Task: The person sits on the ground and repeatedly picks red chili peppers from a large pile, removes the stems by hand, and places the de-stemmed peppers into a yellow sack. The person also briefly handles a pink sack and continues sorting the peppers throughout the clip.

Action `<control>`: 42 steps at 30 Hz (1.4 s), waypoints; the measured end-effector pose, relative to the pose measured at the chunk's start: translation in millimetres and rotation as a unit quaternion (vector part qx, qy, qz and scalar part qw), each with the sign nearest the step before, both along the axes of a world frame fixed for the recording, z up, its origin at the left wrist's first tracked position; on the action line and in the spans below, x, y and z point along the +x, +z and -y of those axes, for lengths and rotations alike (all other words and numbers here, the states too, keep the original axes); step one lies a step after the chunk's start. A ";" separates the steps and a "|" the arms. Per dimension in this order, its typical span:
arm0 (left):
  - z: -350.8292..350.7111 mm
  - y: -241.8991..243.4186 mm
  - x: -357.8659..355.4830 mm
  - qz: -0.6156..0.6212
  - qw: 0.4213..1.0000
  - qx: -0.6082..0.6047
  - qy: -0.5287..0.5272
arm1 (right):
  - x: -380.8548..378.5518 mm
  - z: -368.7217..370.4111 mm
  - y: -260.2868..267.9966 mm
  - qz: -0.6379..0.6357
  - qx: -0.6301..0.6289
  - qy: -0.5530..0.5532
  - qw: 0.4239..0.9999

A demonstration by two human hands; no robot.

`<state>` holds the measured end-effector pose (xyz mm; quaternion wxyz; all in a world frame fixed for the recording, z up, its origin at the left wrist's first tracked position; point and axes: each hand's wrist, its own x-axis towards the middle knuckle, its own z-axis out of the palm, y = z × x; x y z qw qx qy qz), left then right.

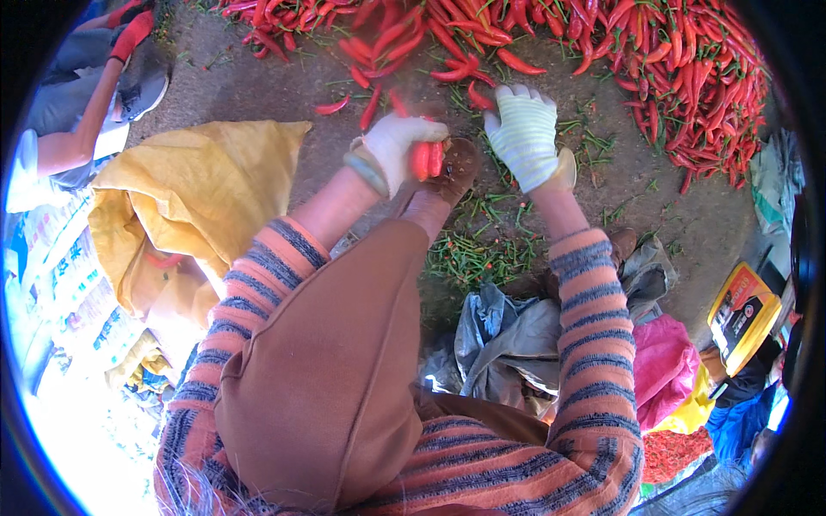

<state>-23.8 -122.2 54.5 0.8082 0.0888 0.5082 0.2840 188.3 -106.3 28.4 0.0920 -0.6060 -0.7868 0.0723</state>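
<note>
My left hand [401,149], in a white glove, is closed around several red chili peppers [426,161], just above my brown shoe [459,169]. To its right, my right hand [524,132] wears a pale striped glove, back upward, with its fingertips beside a single red chili [479,98]; whether they touch it is unclear. Beyond both hands spreads a large heap of red chili peppers [684,58], with loose ones [332,106] along its near edge. Green stems [490,248] litter the ground below my right hand.
A yellow woven sack [213,174] lies open at left, with something red inside. Another person's red-gloved hand [134,35] is at the upper left. Grey plastic sheeting [510,342], a pink bag [664,367] and a yellow-edged container [742,316] lie to the right.
</note>
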 end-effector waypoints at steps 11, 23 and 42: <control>2.9 21.1 24.4 -0.030 0.990 0.066 -0.118 | -12.4 74.5 65.2 -0.147 -0.148 -0.009 0.978; -3.7 16.4 7.6 0.066 0.998 0.020 0.007 | 5.6 74.7 43.6 -0.466 -0.422 -0.063 0.775; -9.9 9.0 -2.4 -0.044 0.995 0.055 -0.064 | -5.2 13.3 16.4 0.039 -0.017 0.035 0.998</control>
